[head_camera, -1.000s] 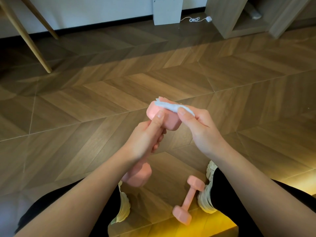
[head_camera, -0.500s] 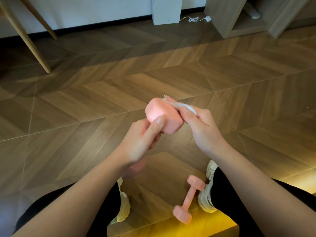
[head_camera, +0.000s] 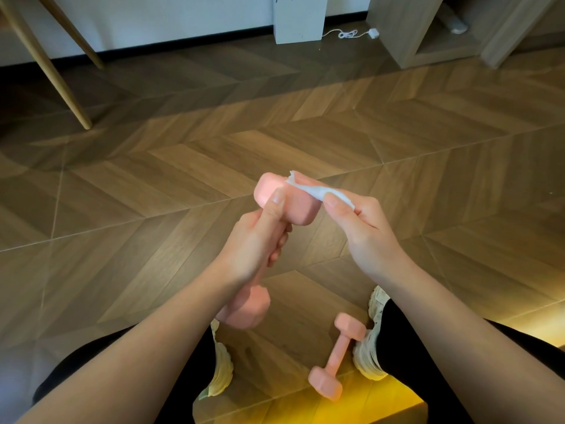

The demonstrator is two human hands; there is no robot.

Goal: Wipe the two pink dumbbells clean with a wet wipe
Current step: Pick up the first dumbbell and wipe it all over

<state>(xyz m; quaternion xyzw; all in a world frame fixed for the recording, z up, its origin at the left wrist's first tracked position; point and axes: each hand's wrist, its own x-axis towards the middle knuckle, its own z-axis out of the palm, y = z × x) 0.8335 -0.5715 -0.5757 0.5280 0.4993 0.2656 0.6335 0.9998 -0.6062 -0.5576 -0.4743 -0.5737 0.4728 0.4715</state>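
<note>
A chevron wood floor fills the view, with a wooden shelf unit far right, slanted wooden legs far left and a white box at the wall (a cable trails beside it). The left hand grips 1 pink dumbbell by its handle, raised above the floor. The 2nd dumbbell lies on the floor just beside the right shoe. The right hand pinches a wet wipe against the raised dumbbell's upper head.

Pink dumbbell on wooden floor
</note>
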